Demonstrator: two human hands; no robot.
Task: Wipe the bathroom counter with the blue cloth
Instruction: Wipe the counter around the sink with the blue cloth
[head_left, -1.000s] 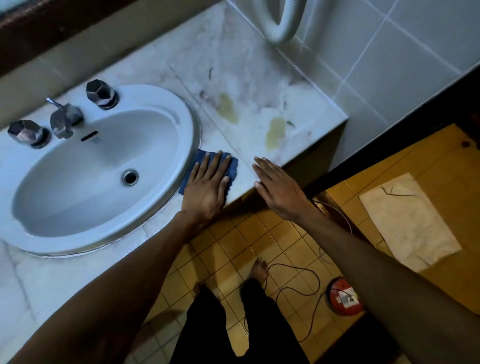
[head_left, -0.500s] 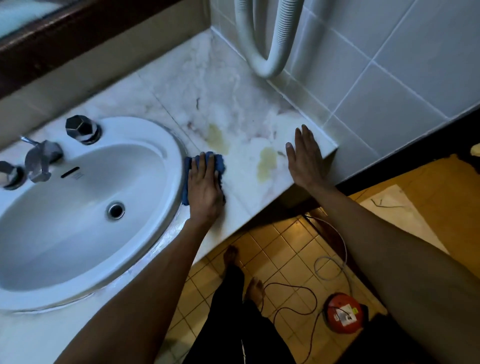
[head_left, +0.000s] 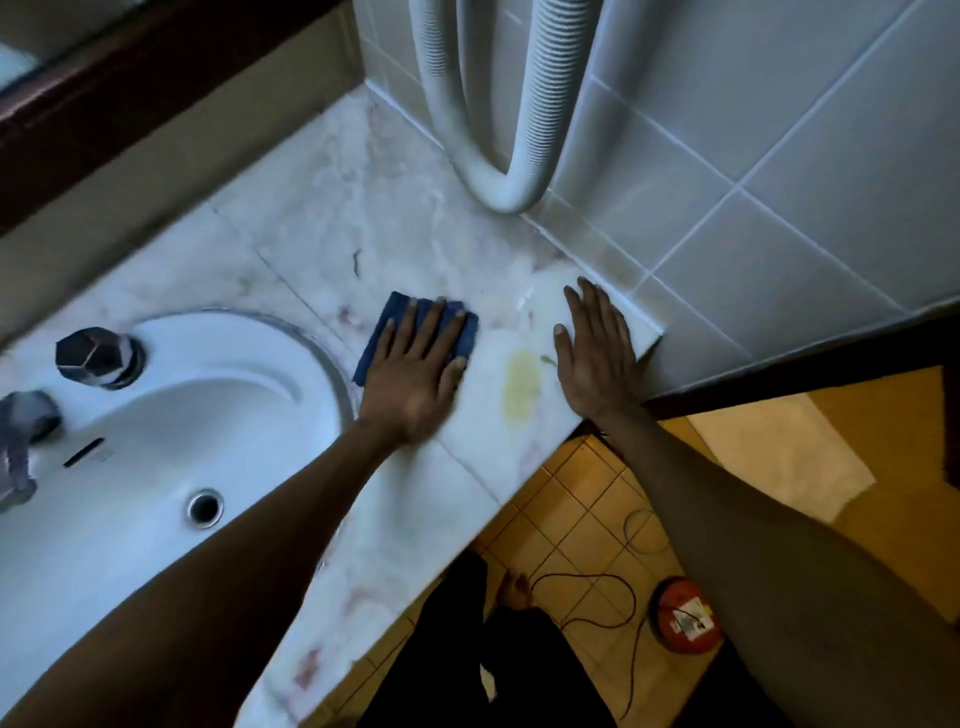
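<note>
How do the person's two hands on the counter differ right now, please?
The left hand presses flat on the blue cloth; the right hand rests on bare marble. The left hand sits beside the sink; the right hand lies at the counter's end by the tiled wall. The yellow stain lies between them. Both are flat, fingers extended.

Dim light. Grey-white tiled wall (head_left: 779, 156) at right, ribbed white hose (head_left: 511, 130) looped against it. Dark wood frame (head_left: 130, 88) upper left. Yellow tiled floor (head_left: 582, 525); pale mat (head_left: 779, 452), red round object (head_left: 685, 618) with a trailing cord (head_left: 631, 639).
</note>
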